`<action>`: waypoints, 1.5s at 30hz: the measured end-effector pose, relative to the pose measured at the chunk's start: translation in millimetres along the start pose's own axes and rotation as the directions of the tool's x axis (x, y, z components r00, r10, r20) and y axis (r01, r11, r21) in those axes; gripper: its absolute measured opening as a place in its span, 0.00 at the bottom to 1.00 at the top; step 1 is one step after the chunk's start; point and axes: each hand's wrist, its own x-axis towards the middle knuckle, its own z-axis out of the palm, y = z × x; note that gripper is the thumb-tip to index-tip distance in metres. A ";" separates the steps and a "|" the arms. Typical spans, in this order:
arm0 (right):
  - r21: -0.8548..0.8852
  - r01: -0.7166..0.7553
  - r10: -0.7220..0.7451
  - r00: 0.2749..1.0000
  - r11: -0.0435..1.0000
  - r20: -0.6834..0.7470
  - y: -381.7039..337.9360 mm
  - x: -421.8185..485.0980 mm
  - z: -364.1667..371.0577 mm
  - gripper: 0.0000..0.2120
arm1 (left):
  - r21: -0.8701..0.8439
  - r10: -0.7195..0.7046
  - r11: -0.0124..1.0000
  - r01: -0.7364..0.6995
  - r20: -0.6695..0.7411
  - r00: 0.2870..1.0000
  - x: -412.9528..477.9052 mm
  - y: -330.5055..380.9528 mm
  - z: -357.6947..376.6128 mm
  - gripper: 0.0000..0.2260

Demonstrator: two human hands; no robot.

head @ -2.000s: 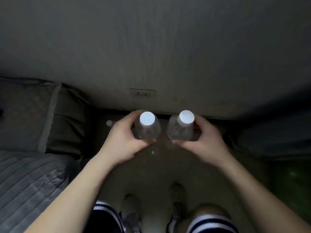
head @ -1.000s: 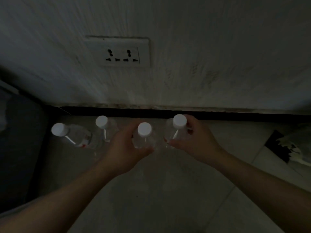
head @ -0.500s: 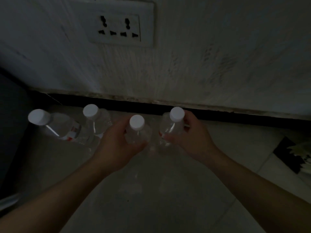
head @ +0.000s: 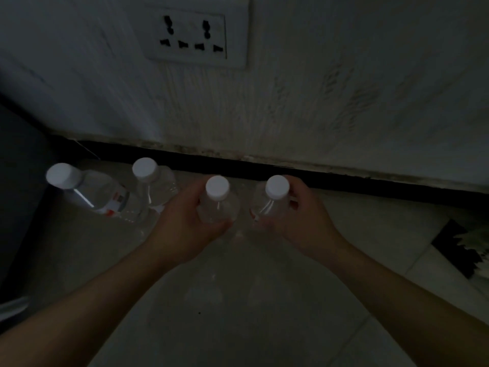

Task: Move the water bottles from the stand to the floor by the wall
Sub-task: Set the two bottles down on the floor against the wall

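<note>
Sinking nearer the floor [head: 238,313] than half a second back; gripping one bottle [head: 218,207] upright, fingers curled, in the left hand [head: 182,229], a second bottle [head: 268,206] likewise in the right hand [head: 304,223]; lining both up beside two bottles [head: 158,189] standing along the skirting [head: 344,181], likely extending that row.

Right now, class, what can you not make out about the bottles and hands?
Head view:
Left-hand bottle, right-hand bottle: left hand, right hand and darkness hide whether their bases touch the floor.
Label: too small, dim.
Dark thing, right: cut by edge.
Stand: outside the frame.
</note>
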 end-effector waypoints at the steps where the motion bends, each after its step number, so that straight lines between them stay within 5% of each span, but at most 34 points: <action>1: -0.001 -0.001 0.001 1.000 1.000 0.005 0.8 0.1 0.5 0.30 | 0.002 -0.001 1.000 0.001 -0.007 1.000 -0.5 0.1 -0.1 0.29; 13: -0.125 0.031 -0.030 1.000 0.992 0.009 2.8 -4.0 0.0 0.35 | -0.006 0.008 1.000 -0.008 -0.009 1.000 -5.5 2.3 -4.8 0.33; 19: -0.168 0.014 -0.009 1.000 0.986 0.027 -4.3 -7.7 -4.2 0.46 | 0.061 0.024 0.998 -0.022 -0.034 0.999 -7.0 8.9 -7.4 0.37; 34: -0.423 0.234 -0.201 0.972 0.876 0.120 -74.8 -30.3 -34.5 0.38 | 0.227 0.175 0.956 -0.187 0.070 0.982 -14.7 74.0 -41.7 0.35; 45: -0.581 0.230 -0.160 0.972 0.781 0.171 -202.2 -80.9 -93.2 0.35 | 0.448 0.056 0.888 -0.098 0.105 0.993 -34.5 206.1 -125.7 0.32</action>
